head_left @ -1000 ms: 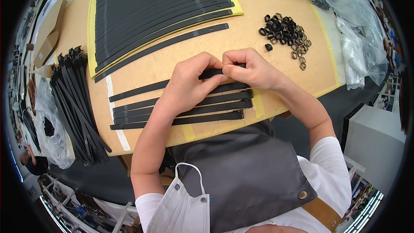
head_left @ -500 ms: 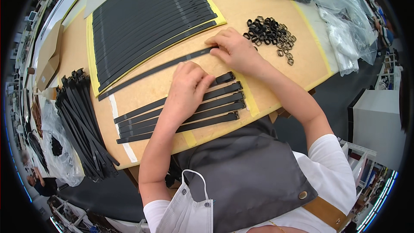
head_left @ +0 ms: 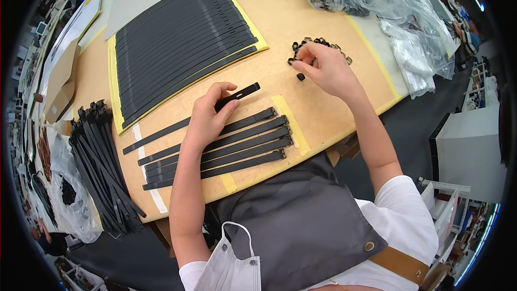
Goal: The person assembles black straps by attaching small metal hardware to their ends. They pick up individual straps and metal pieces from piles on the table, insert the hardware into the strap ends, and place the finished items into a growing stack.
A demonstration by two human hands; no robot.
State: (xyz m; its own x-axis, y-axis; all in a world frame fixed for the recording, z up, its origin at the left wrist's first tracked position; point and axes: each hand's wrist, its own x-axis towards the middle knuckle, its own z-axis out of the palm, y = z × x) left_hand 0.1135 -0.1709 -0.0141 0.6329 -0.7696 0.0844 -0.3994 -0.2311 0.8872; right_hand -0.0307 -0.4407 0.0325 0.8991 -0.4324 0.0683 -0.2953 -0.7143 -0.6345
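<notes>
A flat black strap (head_left: 161, 134) lies slanting across the table, and my left hand (head_left: 207, 116) is closed on it near its right end. That end, with a slot in it, is lifted and points to the right. My right hand (head_left: 331, 73) is over a pile of small black loops and brassy metal buckles (head_left: 321, 41). Its thumb and index finger curl close together beside a black loop (head_left: 291, 61); whatever they hold cannot be made out. Closer to me, several straps with buckles (head_left: 245, 153) lie side by side, partly behind my left forearm.
A yellow-edged board (head_left: 263, 44) bears a row of black straps at the back. Bundled buckled straps (head_left: 99, 161) hang over the table's left edge, beside a clear plastic bag (head_left: 75, 205). More plastic bags (head_left: 401, 37) lie at the back right. One loose loop (head_left: 300, 76) lies near my right hand.
My right hand has let go of the strap's right end and moved right to the pile of loops and buckles. My left hand has moved up from the buckled straps and taken the single strap.
</notes>
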